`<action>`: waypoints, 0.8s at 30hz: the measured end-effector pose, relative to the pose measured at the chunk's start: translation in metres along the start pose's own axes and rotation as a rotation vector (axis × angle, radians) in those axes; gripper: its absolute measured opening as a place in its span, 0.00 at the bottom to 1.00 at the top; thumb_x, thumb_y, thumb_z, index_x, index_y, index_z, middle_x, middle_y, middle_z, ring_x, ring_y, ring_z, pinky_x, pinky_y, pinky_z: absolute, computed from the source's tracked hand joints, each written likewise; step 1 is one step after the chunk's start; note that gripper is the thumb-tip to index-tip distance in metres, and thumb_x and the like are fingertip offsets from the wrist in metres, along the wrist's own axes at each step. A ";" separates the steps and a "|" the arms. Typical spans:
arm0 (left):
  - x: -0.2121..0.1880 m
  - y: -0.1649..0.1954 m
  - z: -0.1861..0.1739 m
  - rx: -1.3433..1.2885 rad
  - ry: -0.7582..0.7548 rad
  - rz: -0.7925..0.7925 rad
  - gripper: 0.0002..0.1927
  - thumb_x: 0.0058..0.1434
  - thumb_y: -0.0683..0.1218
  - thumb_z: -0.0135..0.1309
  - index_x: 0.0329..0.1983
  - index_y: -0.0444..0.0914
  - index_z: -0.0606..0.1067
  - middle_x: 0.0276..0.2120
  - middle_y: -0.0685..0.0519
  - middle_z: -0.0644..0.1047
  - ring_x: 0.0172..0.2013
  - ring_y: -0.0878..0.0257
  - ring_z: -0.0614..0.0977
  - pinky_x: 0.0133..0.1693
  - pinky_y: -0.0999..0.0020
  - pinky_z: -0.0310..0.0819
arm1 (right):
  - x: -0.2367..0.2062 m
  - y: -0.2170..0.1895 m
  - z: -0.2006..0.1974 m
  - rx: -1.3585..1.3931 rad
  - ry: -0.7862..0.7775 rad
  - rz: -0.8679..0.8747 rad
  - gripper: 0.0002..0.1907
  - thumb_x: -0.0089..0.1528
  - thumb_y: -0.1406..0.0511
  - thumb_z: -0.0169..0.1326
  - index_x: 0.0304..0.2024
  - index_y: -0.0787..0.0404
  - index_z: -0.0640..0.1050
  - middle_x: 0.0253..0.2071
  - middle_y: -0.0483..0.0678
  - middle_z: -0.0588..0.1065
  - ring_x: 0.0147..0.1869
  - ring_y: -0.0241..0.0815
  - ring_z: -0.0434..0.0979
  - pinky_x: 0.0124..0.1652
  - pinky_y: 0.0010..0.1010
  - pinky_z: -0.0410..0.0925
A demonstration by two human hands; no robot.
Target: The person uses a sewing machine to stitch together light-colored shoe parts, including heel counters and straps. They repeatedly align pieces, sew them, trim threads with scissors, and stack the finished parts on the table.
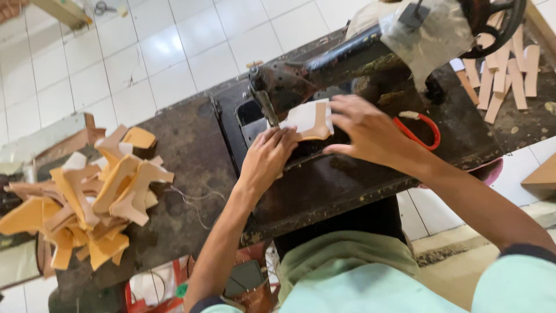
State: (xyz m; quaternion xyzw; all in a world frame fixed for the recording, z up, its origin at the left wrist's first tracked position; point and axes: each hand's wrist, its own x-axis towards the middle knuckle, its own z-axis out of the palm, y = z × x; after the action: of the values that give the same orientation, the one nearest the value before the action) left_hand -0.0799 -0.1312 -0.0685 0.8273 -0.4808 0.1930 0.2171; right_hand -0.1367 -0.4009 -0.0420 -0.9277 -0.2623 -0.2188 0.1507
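So there's an old black sewing machine (324,72) sitting on a dark, worn bench (185,145), and both hands are right up at its needle end. The left hand (267,159) lies flat just in front of the needle, fingers (284,139) stretched out and pressing down on the near edge of a small leather piece (313,119), tan with a white face, which sits under the needle arm of the machine. The right hand (365,130) comes in from the right of the machine's head, fingers spread and resting on the right edge of that same piece, more of a light pinch and press than a full grip. Just behind the right hand, against the machine's base, there's a pair of red-handled scissors (420,127). Way off to the left of the machine, at the bench's far end, is a messy pile of cut tan leather shapes (98,197). To the right of the machine, past its handwheel (498,26), a bunch of narrow tan strips (504,72) lies fanned out.
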 end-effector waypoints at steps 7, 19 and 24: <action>-0.009 -0.008 0.016 -0.211 0.123 -0.216 0.21 0.64 0.37 0.57 0.61 0.31 0.74 0.51 0.43 0.79 0.53 0.48 0.81 0.55 0.57 0.76 | 0.053 0.021 0.042 0.686 -0.100 0.111 0.19 0.53 0.59 0.70 0.42 0.63 0.83 0.43 0.51 0.81 0.45 0.48 0.82 0.46 0.35 0.73; 0.004 0.007 0.015 -0.304 0.182 -0.434 0.18 0.64 0.43 0.62 0.57 0.39 0.78 0.48 0.46 0.82 0.48 0.51 0.84 0.52 0.61 0.78 | 0.039 0.018 0.074 0.621 0.074 0.156 0.15 0.57 0.65 0.68 0.43 0.65 0.81 0.42 0.53 0.81 0.44 0.50 0.84 0.42 0.35 0.75; 0.020 0.024 0.020 -0.198 0.230 -0.293 0.15 0.68 0.41 0.59 0.57 0.32 0.76 0.45 0.43 0.80 0.47 0.48 0.83 0.51 0.56 0.77 | 0.033 0.020 0.078 0.479 0.114 0.114 0.17 0.56 0.62 0.69 0.42 0.65 0.82 0.43 0.57 0.80 0.45 0.57 0.81 0.43 0.40 0.75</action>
State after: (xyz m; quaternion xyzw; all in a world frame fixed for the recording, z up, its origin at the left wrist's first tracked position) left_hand -0.0900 -0.1672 -0.0708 0.8356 -0.3438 0.2045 0.3766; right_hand -0.0744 -0.3721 -0.0964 -0.8649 -0.2448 -0.1936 0.3931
